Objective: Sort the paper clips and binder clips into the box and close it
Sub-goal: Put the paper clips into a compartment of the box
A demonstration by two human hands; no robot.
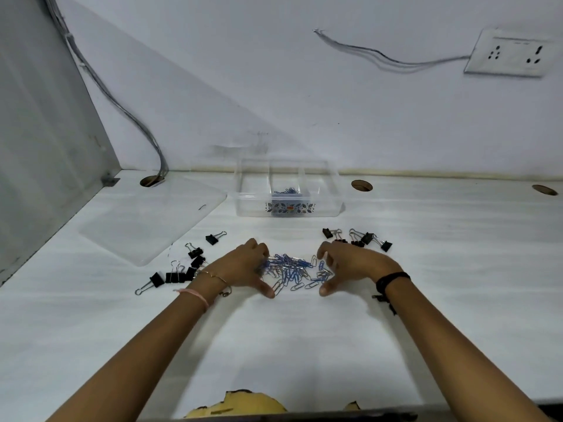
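We cupped our left hand (246, 266) and right hand (347, 263), both open and gripping nothing, around the blue paper clips (294, 271) lying before the clear box (288, 188); sweeping inward together would likely gather strays, leaving the binder clips (359, 237) aside.

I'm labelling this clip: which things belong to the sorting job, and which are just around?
Job: paper clips, binder clips, box, lid, left hand, right hand.
Around: wall socket, cables.

left hand (243, 266), right hand (350, 264), both cupped, fingers spread
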